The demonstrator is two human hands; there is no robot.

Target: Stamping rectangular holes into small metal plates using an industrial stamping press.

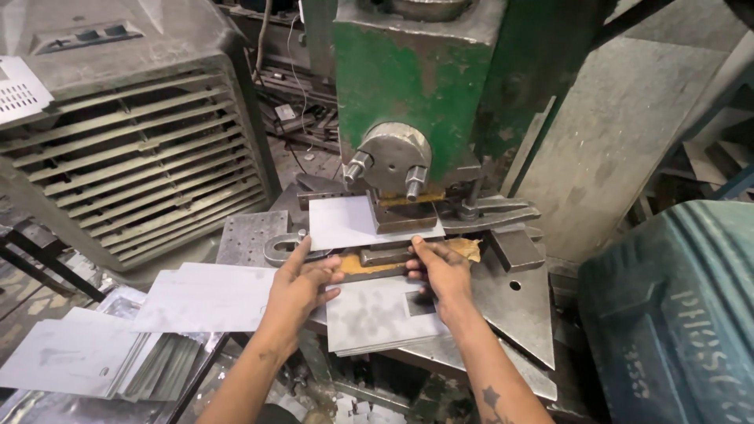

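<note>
Your left hand (302, 279) and right hand (440, 271) are lying apart, each pressing on the near edge of a thin, pale grey rectangular metal sheet (345, 222) that is reaching in under the ram of a heavy green press machine (416, 71). Your left fingers are spreading flat along the sheet's left corner beside a grey steel clamp (283, 247); your right fingers are curling over its right corner, next to a worn brown block (369, 263). Just below your hands, a stack of dull grey punched sheets (377, 314), one showing a square hole, is resting on the steel bed (510, 306). More blank sheets (204, 297) are lying to your left, near a grey louvred cabinet (133, 157).
</note>
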